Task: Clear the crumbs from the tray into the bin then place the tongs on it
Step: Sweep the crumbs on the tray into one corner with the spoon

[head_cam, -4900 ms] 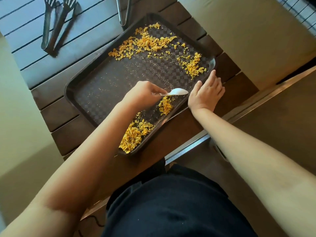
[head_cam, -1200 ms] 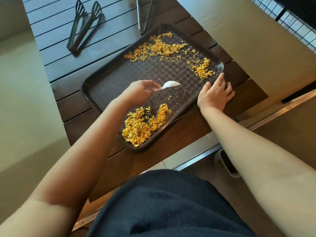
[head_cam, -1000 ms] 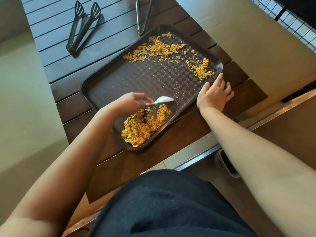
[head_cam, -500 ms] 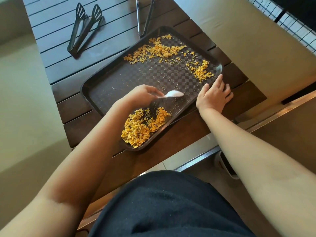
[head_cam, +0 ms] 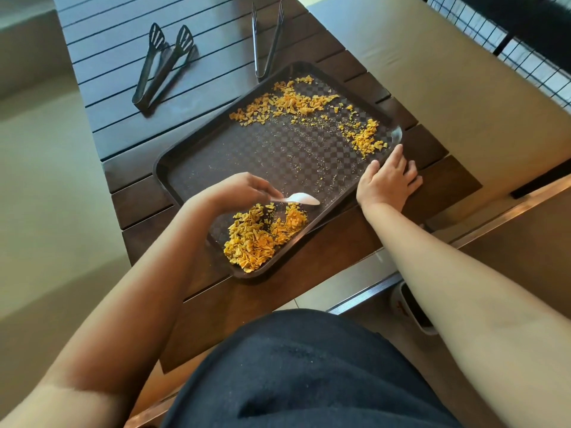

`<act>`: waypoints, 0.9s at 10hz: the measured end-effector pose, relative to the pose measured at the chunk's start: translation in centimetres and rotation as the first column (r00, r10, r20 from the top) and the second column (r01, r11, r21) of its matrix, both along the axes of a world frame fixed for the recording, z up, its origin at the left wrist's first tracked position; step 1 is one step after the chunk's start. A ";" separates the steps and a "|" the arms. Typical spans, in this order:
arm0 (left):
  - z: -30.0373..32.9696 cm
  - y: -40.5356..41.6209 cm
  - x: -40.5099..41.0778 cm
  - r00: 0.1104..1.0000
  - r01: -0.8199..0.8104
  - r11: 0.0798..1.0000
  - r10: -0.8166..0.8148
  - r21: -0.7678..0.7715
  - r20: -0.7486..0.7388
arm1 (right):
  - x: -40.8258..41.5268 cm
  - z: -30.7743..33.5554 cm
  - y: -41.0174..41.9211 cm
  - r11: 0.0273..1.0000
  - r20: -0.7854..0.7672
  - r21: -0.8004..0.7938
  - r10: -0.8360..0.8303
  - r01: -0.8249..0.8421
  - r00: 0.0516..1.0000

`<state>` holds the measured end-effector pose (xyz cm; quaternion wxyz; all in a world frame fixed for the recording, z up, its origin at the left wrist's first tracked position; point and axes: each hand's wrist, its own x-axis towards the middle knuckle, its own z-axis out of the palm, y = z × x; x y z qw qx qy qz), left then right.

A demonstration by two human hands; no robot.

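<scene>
**A café-style eating spot, by the look of it**

A dark slatted wooden table (head_cam: pixel 123 66) carries a brown checkered serving tray (head_cam: pixel 247 156) — the canteen kind — with two pairs of tongs (head_cam: pixel 160 66) lying near its far edge. Along the table's right edge runs a beige cushioned bench (head_cam: pixel 448 97), backed by black wire-mesh railing (head_cam: pixel 494 35) — café furniture rather than home.

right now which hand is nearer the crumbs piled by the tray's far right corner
Right. The right hand rests on the tray rim just below that crumb pile; the left hand, holding the white spoon, is farther off at the near pile.
</scene>
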<state>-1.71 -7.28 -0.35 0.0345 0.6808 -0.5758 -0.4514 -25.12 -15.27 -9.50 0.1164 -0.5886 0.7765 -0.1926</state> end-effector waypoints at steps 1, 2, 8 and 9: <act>-0.6 1.6 1.3 0.999 0.048 0.995 -0.050 0.082 0.015 | 0.0 0.1 0.0 1.000 0.001 -0.003 0.000 0.000 1.000; -0.2 2.6 2.7 0.997 0.062 0.991 -0.067 0.122 0.034 | -0.1 0.0 0.0 1.000 -0.003 -0.004 0.000 0.000 1.000; -0.3 2.8 3.2 0.999 -0.015 1.000 0.015 -0.015 0.028 | 0.0 0.1 0.0 1.000 -0.010 -0.015 -0.010 0.010 1.000; -0.3 1.8 1.5 0.999 -0.048 0.994 0.050 -0.094 0.015 | 0.0 0.1 0.0 1.000 -0.012 -0.010 -0.008 0.008 1.000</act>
